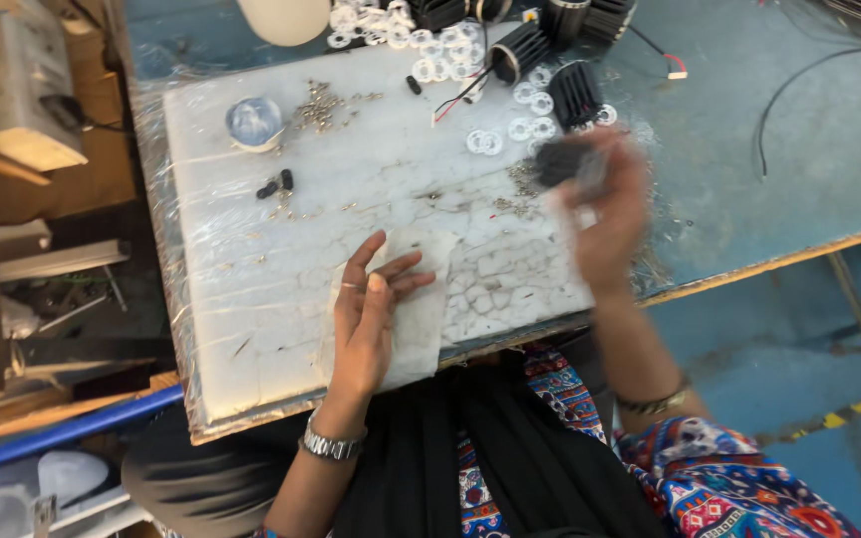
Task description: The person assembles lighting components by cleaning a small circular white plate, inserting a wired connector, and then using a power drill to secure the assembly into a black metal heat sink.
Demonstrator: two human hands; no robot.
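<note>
Right hand (605,214) and black part (562,161) motion-blurred

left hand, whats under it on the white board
Under the left hand lies a thin translucent white sheet, on the plastic-wrapped white board. The part beneath the palm is covered.

No labels, signs or screens show; a thin, clear plastic pouch (419,299), perhaps a small package, lies on the white board (251,259) near its front edge.

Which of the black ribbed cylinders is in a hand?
The blurred black ribbed cylinder held in the right hand. The other cylinders rest on the board and table beyond it, untouched.
</note>
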